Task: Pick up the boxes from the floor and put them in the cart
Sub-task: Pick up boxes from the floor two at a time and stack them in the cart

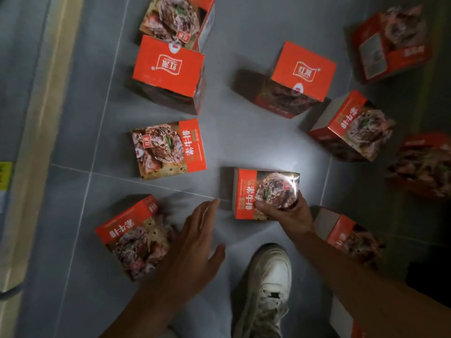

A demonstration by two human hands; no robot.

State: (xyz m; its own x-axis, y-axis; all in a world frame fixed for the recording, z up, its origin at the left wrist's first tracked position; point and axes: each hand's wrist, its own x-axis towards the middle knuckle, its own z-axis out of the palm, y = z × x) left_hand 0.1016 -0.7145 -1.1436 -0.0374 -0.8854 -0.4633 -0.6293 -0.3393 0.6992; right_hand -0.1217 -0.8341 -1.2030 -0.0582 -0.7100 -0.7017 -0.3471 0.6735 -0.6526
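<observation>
Nearest is the white shoe (264,289); just beyond its toe the right hand (286,212) grips the near edge of the held box (264,192) on the floor (244,132). Left of that shoe, the left hand (195,240) hovers with fingers spread, holding nothing, beside another box (135,236). Each carton looks light, stiff and glossy, probably somewhat slippery, so a grip across two opposite edges seems safest.

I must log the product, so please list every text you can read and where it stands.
"素牛排": on the flat red cardboard box.
"素牛排": upside down on the red box gripped by the right hand.
"红派": on the red top of the upright box.
Smaller print: too blurred.
</observation>
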